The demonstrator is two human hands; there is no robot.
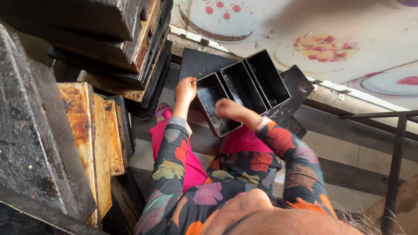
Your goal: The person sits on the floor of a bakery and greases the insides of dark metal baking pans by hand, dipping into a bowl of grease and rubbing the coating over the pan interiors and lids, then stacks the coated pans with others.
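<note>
A black loaf tin with three joined compartments (pixel 254 80) rests tilted on flat black trays (pixel 198 63) in front of my knees. My left hand (pixel 186 89) grips the rim at the left corner of the nearest compartment. Over that same compartment my right hand (pixel 227 109) reaches down inside it with fingers curled and blurred. I cannot tell whether it holds anything. Both arms wear flower-patterned sleeves, and my pink trousers (pixel 191 167) show below.
Stacks of black and rusty baking trays (pixel 93 126) tower at the left, with more black tins (pixel 109 35) piled above. A cloth printed with fruit and plates (pixel 322 39) covers the surface beyond the tin. A dark metal frame (pixel 396 156) stands at the right.
</note>
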